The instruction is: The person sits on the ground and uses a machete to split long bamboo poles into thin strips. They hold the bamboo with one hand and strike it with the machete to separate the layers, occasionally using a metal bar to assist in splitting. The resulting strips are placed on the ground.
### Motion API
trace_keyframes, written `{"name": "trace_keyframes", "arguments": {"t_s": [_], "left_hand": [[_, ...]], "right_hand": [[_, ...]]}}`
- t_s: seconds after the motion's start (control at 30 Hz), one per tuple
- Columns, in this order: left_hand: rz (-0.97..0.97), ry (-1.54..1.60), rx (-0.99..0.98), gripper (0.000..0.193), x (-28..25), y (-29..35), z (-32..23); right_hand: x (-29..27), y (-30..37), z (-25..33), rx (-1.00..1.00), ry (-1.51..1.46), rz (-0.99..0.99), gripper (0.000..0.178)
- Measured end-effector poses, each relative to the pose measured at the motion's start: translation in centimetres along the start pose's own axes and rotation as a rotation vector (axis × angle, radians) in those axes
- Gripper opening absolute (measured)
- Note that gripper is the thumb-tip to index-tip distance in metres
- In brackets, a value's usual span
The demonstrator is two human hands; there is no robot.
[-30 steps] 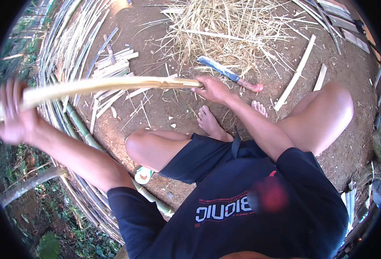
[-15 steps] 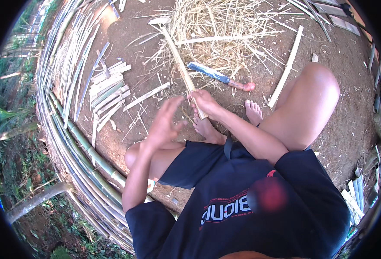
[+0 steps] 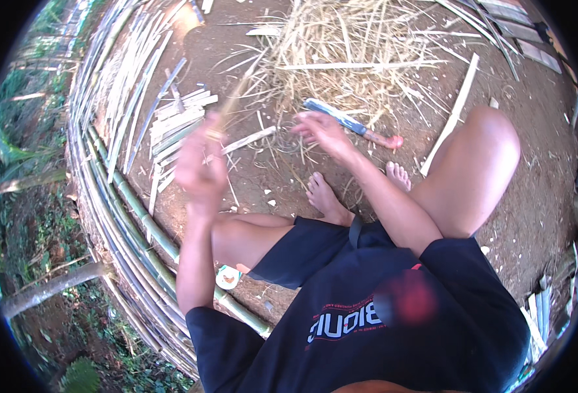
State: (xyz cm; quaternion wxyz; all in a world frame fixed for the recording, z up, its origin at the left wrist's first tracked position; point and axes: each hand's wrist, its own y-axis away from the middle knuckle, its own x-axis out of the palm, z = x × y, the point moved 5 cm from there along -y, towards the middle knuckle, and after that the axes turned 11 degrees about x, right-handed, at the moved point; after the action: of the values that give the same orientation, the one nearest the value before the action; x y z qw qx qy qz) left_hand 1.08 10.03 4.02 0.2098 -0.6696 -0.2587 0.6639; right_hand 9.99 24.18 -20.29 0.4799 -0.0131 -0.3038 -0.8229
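My left hand point(image 3: 200, 167) is raised on the left, smeared by motion, its fingers closed round the lower end of a bamboo strip point(image 3: 238, 92). The strip slants up and away toward the pile of shavings, blurred as well. To the right, my right hand point(image 3: 327, 136) reaches forward above the ground with nothing in it, its fingers loosely stretched out. Just beyond those fingers lies a machete point(image 3: 338, 118) with a blue-grey blade and a reddish handle. I cannot tell from this view whether the hand touches it.
A large heap of pale shavings point(image 3: 341, 49) lies ahead. Short split bamboo pieces point(image 3: 177, 128) are stacked at the left, near long poles point(image 3: 138, 209) that curve along the ground's edge. One long slat point(image 3: 456, 108) lies beside my bent right knee point(image 3: 492, 134).
The bamboo strip has passed from my right hand to my left, which has swung up and left with it. My right hand has let go and moved slightly forward toward the machete.
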Motion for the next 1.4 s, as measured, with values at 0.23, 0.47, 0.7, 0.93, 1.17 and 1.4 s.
{"name": "trace_keyframes", "arguments": {"t_s": [0.23,0.47,0.7,0.93,1.17,1.4], "left_hand": [[-0.554,0.284,-0.351,0.026,-13.2,-8.1,8.1],[-0.478,0.404,-0.422,0.03,-14.3,-9.5,11.5],[-0.418,0.444,-0.578,0.031,-8.6,-7.0,13.5],[-0.445,0.454,-0.424,0.028,-9.5,-10.0,14.2],[-0.343,0.527,-0.462,0.023,-6.6,-9.3,14.4],[-0.168,0.492,-0.398,0.026,-7.1,-11.0,11.4]], "right_hand": [[-11.0,-0.7,-10.5,0.174,1.149,-0.861,0.042],[-14.0,-3.2,-14.0,0.405,1.324,-0.642,0.044],[-8.4,-0.2,-10.2,0.443,0.979,-0.287,0.043],[-3.0,4.5,-8.5,0.536,-0.21,-0.102,0.018],[1.4,13.5,-1.6,0.463,-0.389,-0.015,0.011],[3.7,13.5,10.1,-0.19,0.249,-0.065,0.024]]}}
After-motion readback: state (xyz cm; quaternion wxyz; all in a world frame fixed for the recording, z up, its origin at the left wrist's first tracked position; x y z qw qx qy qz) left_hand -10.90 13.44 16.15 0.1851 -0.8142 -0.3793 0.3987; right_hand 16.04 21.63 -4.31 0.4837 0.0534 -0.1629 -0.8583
